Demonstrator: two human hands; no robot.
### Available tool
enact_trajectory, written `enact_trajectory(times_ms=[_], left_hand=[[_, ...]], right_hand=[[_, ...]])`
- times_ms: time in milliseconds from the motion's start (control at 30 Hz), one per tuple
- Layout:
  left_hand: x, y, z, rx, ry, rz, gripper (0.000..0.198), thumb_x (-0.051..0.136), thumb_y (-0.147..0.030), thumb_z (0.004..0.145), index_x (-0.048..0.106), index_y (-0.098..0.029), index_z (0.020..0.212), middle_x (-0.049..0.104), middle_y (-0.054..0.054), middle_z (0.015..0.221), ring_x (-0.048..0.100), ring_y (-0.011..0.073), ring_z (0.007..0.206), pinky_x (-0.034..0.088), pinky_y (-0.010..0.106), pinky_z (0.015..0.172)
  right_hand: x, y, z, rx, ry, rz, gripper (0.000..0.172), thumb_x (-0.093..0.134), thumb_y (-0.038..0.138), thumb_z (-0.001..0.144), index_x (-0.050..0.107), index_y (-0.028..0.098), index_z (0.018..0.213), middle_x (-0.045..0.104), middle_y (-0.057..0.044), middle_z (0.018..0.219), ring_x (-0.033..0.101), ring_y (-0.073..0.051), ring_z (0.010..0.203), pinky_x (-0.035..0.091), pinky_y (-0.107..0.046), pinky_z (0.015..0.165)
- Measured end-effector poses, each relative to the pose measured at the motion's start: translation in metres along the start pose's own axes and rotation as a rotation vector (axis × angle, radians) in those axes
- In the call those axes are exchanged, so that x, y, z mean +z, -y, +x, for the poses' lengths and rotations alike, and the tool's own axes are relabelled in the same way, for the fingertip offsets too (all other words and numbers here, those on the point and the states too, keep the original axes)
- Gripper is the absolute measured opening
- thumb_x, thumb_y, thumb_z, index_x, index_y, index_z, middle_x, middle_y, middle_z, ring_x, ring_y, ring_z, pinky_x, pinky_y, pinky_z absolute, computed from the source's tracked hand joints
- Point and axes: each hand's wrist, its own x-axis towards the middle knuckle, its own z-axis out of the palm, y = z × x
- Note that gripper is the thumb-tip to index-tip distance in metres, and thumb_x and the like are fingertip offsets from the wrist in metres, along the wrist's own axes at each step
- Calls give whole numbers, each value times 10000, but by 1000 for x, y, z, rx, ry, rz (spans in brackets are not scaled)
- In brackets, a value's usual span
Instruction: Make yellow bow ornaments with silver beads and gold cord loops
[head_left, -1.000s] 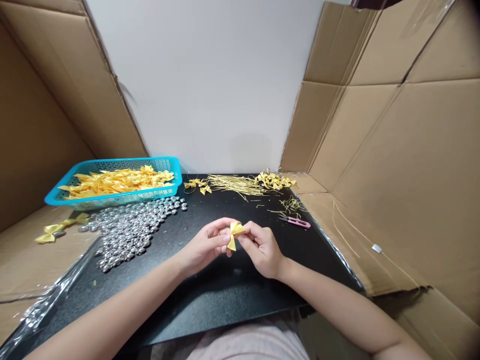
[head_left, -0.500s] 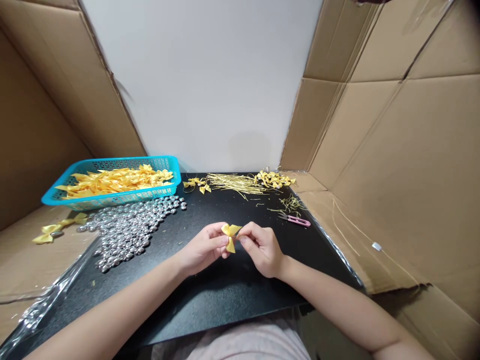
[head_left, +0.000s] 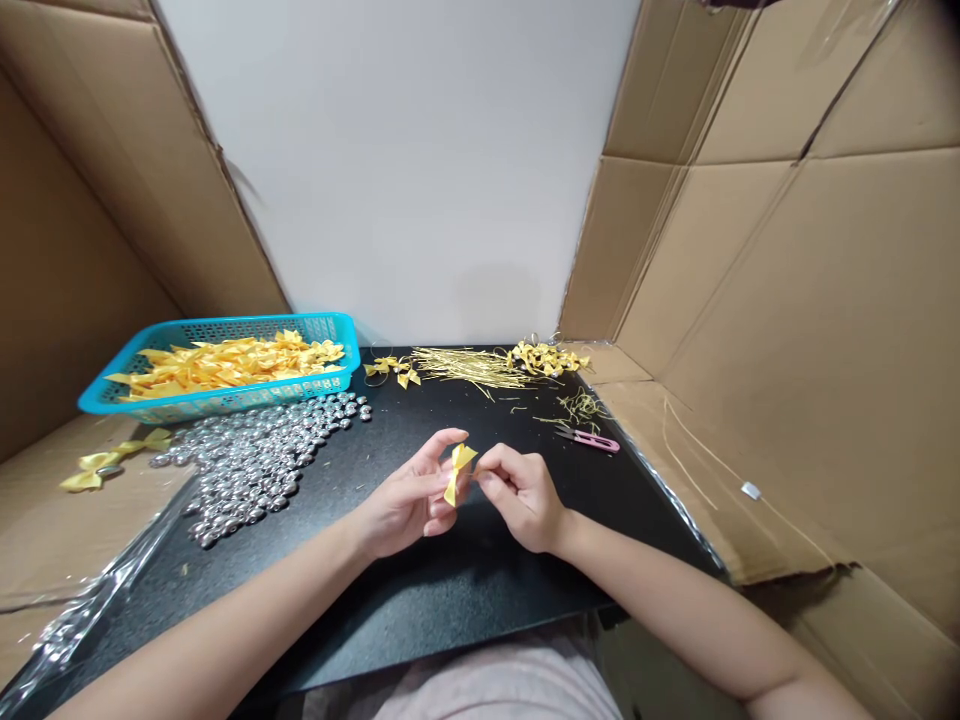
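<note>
The left hand (head_left: 405,508) pinches the yellow bow (head_left: 457,474), index finger raised; right of the bow, the right hand (head_left: 526,500) pinches a thin cord (head_left: 473,474). Too strong pulling could slip the bow loose.

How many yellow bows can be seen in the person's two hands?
1: the yellow bow held in the left hand, next to the right hand. Another could be hidden inside either hand.

Yellow bow (head_left: 460,460) in the left hand (head_left: 401,508)
</note>
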Motion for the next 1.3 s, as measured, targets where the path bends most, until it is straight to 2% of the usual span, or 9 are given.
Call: enact_trajectory(times_ms=[133,567,867,1000,1100,1300], left_hand=[[-2,1,-1,-30,-29,-13,309,771,-197,726,708,-351,986,579,-18,727,461,48,507,382,84,380],[2,2,1,-18,-50,-20,267,789,-182,700,715,-297,930,583,-19,704,438,56,527,382,118,427],[4,1,-1,-23,-65,-72,365,788,-140,673,722,-353,962,538,-32,743,476,72,597,333,118,427],[5,2,-2,-36,-52,-85,350,783,-148,687,728,-373,950,517,-36,726,459,67,586,316,122,433],[3,3,-2,-37,-57,-96,325,786,-145,683,736,-361,920,536,-30,739,473,74,606,312,123,433],[0,5,-2,-45,-70,-121,286,783,-118,677,743,-321,874,607,-13,820,486,72,604,320,126,432]], right_hand=[[0,1,0,-12,-20,19,153,475,220,876,523,182,736,380,79,507,314,-57,416,263,-196,429],[1,-1,0,-6,-11,30,141,473,199,873,542,180,751,442,74,514,309,-53,408,271,-196,428],[2,-1,0,15,-5,54,156,469,236,878,528,180,745,454,67,517,317,-56,414,274,-197,430],[2,-1,1,8,5,41,146,466,228,876,535,178,758,494,54,536,331,-56,409,272,-195,422],[1,-3,0,14,8,29,140,470,230,872,536,182,759,465,62,519,331,-58,406,276,-194,423],[2,-4,0,10,17,66,131,476,226,879,546,172,782,504,42,558,371,-64,423,308,-199,441]])
